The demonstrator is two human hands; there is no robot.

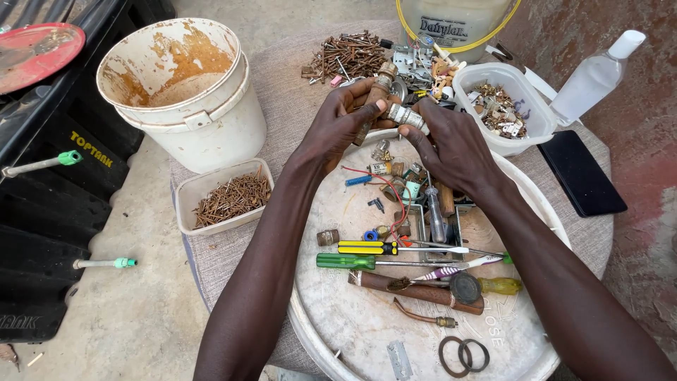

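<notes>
My left hand (337, 121) grips a brown metal pipe fitting (375, 93) above the far edge of a round white lid (338, 310). My right hand (451, 144) holds a silver threaded fitting (405, 115) that meets the brown one. Below my hands the lid carries a yellow-handled screwdriver (367, 248), a green-handled screwdriver (345, 261), a clear-handled screwdriver (436, 215), a rusty pipe piece (412, 289), small brass fittings and two rubber rings (465, 355).
A stained white bucket (187, 92) stands at the left. A small tray of rusty nails (226, 197) sits by my left forearm. A heap of nails (345, 55), a white tub of small parts (501, 106), a clear bottle (596, 74) and a black phone (582, 173) lie further back and right.
</notes>
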